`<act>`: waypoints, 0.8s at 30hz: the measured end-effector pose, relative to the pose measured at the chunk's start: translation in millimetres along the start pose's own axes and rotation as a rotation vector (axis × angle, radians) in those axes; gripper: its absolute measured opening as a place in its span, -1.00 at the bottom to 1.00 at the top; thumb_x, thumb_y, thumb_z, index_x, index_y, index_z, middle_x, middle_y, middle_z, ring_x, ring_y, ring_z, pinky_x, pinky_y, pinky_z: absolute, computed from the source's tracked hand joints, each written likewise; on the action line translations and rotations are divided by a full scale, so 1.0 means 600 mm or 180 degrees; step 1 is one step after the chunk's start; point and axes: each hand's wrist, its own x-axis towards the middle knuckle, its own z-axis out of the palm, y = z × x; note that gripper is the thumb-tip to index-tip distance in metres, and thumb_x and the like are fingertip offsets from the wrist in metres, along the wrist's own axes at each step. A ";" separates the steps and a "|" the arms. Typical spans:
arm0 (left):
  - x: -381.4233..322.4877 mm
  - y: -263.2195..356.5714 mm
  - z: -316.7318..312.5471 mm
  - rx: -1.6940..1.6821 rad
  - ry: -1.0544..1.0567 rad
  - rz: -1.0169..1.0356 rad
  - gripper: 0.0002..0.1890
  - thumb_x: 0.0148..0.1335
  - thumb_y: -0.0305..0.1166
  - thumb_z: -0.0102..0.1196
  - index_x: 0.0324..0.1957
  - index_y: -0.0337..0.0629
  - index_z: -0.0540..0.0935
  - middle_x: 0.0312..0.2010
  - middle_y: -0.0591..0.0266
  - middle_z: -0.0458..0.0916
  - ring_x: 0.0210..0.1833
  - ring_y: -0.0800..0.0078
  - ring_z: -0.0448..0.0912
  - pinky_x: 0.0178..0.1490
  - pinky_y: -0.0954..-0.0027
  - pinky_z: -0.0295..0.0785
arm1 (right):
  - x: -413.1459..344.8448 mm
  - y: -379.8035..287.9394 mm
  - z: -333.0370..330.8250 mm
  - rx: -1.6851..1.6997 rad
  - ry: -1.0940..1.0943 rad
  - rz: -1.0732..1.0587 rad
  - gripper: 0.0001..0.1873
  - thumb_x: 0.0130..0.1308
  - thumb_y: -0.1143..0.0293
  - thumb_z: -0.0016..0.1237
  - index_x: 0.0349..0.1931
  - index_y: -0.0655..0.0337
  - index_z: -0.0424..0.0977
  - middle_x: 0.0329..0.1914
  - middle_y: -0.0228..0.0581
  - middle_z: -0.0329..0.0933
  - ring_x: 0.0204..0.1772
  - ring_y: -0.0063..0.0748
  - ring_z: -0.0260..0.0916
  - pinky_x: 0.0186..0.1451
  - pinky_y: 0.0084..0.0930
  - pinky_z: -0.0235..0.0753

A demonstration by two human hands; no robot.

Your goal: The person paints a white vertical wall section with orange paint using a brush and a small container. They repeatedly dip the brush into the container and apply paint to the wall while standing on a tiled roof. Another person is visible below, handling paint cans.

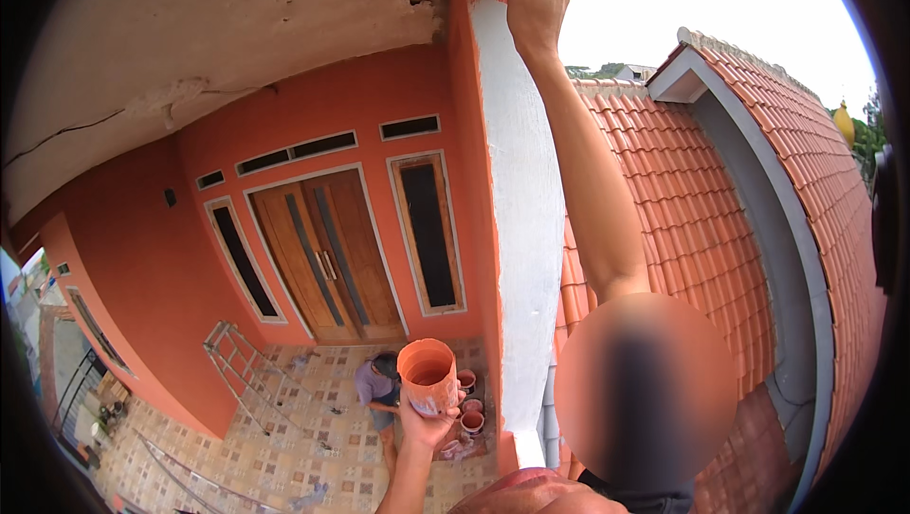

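A cup-shaped container of orange paint (429, 365), its outside smeared with paint, is held upright in my left hand (428, 425), fingers wrapped round its lower part. High at the top of the view, my right hand (538, 2) is raised to the orange-painted top of a pillar, its fingers closed; part of an orange thing shows at the fingertips, cut off by the frame edge, and I cannot tell what it is. Below that hand runs the pillar's white face (522, 215), bordered by orange paint along its left edge.
Far below, a person (377, 382) is on the tiled floor (284, 407) beside several paint buckets (472, 420). A metal scaffold frame (238, 372) stands near the orange wall (163, 265). Double wooden doors (327, 251) are behind. A tiled roof (682, 230) lies right; a stained ceiling (213, 31) is overhead.
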 end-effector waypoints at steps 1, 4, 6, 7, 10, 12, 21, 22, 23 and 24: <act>0.001 0.000 0.000 0.0014 0.0023 0.0033 -0.24 0.36 0.26 -0.05 0.31 -0.20 0.41 0.06 -0.17 0.54 0.05 -0.08 0.55 -0.31 0.26 0.58 | 0.007 0.024 0.018 0.0251 -0.0175 0.0116 -0.64 0.60 0.20 -0.20 -0.24 0.38 0.38 -0.47 0.33 0.54 -0.33 0.47 0.51 -0.29 0.14 0.37; 0.003 0.001 -0.002 0.0002 0.0005 0.0071 -0.25 0.37 0.25 -0.06 0.31 -0.20 0.41 0.06 -0.18 0.54 0.04 -0.08 0.56 -0.31 0.26 0.58 | -0.007 0.097 0.056 -0.0575 -0.0225 0.0205 -0.57 0.62 0.07 -0.25 -0.10 0.30 0.49 -0.29 0.19 0.65 -0.16 0.28 0.62 -0.12 0.10 0.49; 0.005 0.001 -0.003 0.0005 0.0005 0.0076 -0.25 0.38 0.25 -0.06 0.31 -0.20 0.41 0.06 -0.18 0.54 0.04 -0.08 0.56 -0.30 0.26 0.59 | -0.026 0.133 0.053 -0.1016 -0.0474 0.0389 -0.56 0.61 0.06 -0.24 -0.10 0.30 0.51 -0.23 0.26 0.65 -0.08 0.38 0.58 -0.06 0.16 0.47; 0.006 0.001 -0.003 0.0022 0.0022 0.0081 -0.25 0.38 0.25 -0.06 0.31 -0.20 0.41 0.06 -0.18 0.54 0.04 -0.08 0.56 -0.30 0.26 0.59 | -0.033 0.143 0.045 -0.1138 -0.0659 0.0489 -0.55 0.60 0.05 -0.23 -0.11 0.30 0.52 -0.24 0.23 0.66 -0.11 0.32 0.61 -0.09 0.13 0.50; 0.006 0.000 -0.004 0.0040 -0.0053 0.0070 -0.25 0.37 0.26 -0.05 0.31 -0.20 0.41 0.07 -0.18 0.54 0.05 -0.08 0.55 -0.29 0.25 0.58 | -0.037 0.129 0.017 -0.1172 -0.1220 0.1367 -0.48 0.55 0.06 -0.17 -0.28 0.40 0.62 -0.24 0.24 0.68 -0.07 0.25 0.66 0.04 0.04 0.58; 0.004 -0.002 -0.004 0.0029 -0.0059 0.0054 -0.24 0.37 0.27 -0.06 0.31 -0.19 0.42 0.07 -0.18 0.53 0.05 -0.08 0.55 -0.29 0.25 0.57 | -0.011 0.086 0.006 -0.0983 -0.1367 0.1683 -0.46 0.56 0.05 -0.17 -0.29 0.43 0.61 -0.34 0.14 0.68 -0.25 0.07 0.69 -0.12 -0.09 0.62; 0.002 -0.017 0.000 -0.0071 0.0075 -0.0095 -0.23 0.37 0.29 -0.09 0.31 -0.19 0.41 0.04 -0.17 0.53 0.03 -0.07 0.54 -0.33 0.29 0.55 | -0.002 -0.062 -0.079 -0.0168 -0.0513 0.0220 -0.47 0.66 0.01 -0.28 -0.33 0.33 0.43 -0.65 -0.34 0.27 -0.55 -0.46 0.19 -0.46 -0.32 0.21; 0.002 -0.016 0.000 -0.0048 0.0091 -0.0086 -0.23 0.37 0.29 -0.09 0.31 -0.18 0.41 0.04 -0.16 0.53 0.02 -0.07 0.54 -0.34 0.29 0.55 | -0.011 -0.057 -0.073 0.0096 -0.0295 0.0118 -0.49 0.66 0.03 -0.27 -0.34 0.32 0.42 -0.65 -0.35 0.24 -0.55 -0.47 0.17 -0.45 -0.31 0.21; 0.001 -0.016 0.000 -0.0048 0.0046 -0.0080 -0.23 0.37 0.30 -0.09 0.30 -0.18 0.41 0.04 -0.16 0.53 0.01 -0.06 0.54 -0.34 0.30 0.54 | -0.016 -0.048 -0.068 0.0362 -0.0076 0.0018 -0.50 0.66 0.06 -0.26 -0.34 0.31 0.42 -0.66 -0.36 0.21 -0.55 -0.47 0.15 -0.45 -0.29 0.21; -0.001 -0.015 0.000 -0.0028 0.0114 -0.0059 -0.23 0.37 0.30 -0.09 0.30 -0.18 0.41 0.03 -0.16 0.53 0.01 -0.06 0.54 -0.34 0.31 0.54 | -0.007 -0.036 -0.052 0.0622 0.0112 -0.0120 -0.52 0.66 0.08 -0.24 -0.34 0.31 0.42 -0.67 -0.33 0.17 -0.55 -0.44 0.15 -0.43 -0.24 0.23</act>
